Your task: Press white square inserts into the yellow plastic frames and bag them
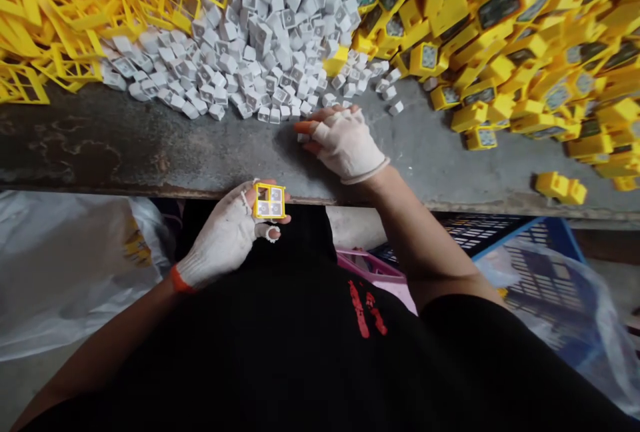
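Note:
My left hand (227,235), in a white fingerless glove, is closed on a small yellow square frame (269,201) with white cubes set in its cells, held just below the table's front edge. My right hand (343,141), also gloved, rests on the grey table top (150,145) with fingers pinched at the near edge of a heap of small white plastic cubes (260,39). What the fingertips pinch is too small to make out.
A tangle of empty yellow frames (55,25) fills the back left. Assembled yellow blocks (525,39) pile up at the right, two loose ones (560,187) near the front edge. Clear plastic bags (65,265) lie left; a blue crate (530,245) and pink tray (373,269) sit below right.

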### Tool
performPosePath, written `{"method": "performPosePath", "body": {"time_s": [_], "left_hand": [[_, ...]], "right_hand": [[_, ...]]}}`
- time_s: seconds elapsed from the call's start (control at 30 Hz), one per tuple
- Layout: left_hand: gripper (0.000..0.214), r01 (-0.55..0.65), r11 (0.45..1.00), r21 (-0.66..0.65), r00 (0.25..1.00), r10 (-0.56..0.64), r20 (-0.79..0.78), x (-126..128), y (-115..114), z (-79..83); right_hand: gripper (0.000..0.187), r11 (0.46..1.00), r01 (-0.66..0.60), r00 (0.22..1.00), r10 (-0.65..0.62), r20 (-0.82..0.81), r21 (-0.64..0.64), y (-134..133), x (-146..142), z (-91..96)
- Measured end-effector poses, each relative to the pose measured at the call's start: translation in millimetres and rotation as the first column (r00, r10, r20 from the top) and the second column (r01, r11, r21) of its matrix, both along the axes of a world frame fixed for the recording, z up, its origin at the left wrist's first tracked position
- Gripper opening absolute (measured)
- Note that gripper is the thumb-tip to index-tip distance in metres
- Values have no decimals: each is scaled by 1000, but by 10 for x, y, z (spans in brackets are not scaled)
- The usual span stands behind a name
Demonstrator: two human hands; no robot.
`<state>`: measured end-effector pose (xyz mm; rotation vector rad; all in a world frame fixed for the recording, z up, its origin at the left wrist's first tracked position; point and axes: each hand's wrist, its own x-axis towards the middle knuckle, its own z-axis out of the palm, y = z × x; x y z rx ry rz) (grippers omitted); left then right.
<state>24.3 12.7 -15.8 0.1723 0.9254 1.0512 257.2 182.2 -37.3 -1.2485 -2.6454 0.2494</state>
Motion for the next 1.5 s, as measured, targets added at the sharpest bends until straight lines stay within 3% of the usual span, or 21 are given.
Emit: {"method": "performPosePath", "body": {"time_s": [0.07,0.13,0.23,0.33,0.47,0.57,0.8,0.93,0.97,1.03,1.07,1.1,1.17,1.23,1.3,1.37,1.5], "left_hand": [[6,-1,1000,0,1000,1,-3,-2,-6,12],[6,-6,1000,-11,1000,6,1,-15,-8,31],[10,16,999,-42,1000,-15,18,-40,2,58],[19,100,991,-89,993,-95,63,-51,31,55],[35,247,963,-106,957,-226,182,-53,80,5],[33,373,925,-71,905,-346,248,-80,93,-29],[34,590,805,-62,798,-570,194,-185,144,-43],[29,549,828,-118,831,-525,186,-154,184,26],[28,514,849,-125,853,-490,178,-145,200,43],[23,429,896,-116,899,-411,152,-135,234,71],[21,385,917,-104,919,-371,136,-133,249,80],[20,351,932,-94,933,-340,119,-133,261,87],[18,305,948,-93,951,-299,76,-135,272,93],[16,277,956,-102,961,-275,35,-138,266,97],[13,258,960,-105,966,-258,17,-144,249,103],[12,242,965,-101,970,-242,11,-156,228,109],[12,196,976,-100,981,-196,1,-188,184,121]], "right_hand": [[20,998,-29,998,26,-56,-55,41,-94,-19],[17,992,-55,974,28,-223,-114,-37,-115,-10],[35,955,-172,841,14,-541,-242,-297,-68,40],[54,909,-315,740,56,-670,-273,-532,-42,77],[41,876,-480,678,341,-651,-41,-610,-52,90],[32,826,-557,624,489,-610,93,-594,-34,132],[28,713,-692,618,665,-419,112,-551,-72,120],[32,674,-728,587,707,-394,125,-454,55,165],[33,717,-684,619,669,-411,136,-372,127,197],[34,887,-445,776,450,-441,122,-94,276,265],[34,970,-223,865,241,-439,94,95,331,295],[32,999,15,924,6,-383,52,302,363,319],[32,942,336,929,-332,-166,2,704,338,344],[40,912,410,912,-410,-17,2,992,217,336],[42,917,399,916,-399,38,13,1127,74,303],[37,916,401,916,-401,12,-6,1154,-13,265],[23,890,432,851,-456,-261,-145,1142,108,271]]}}
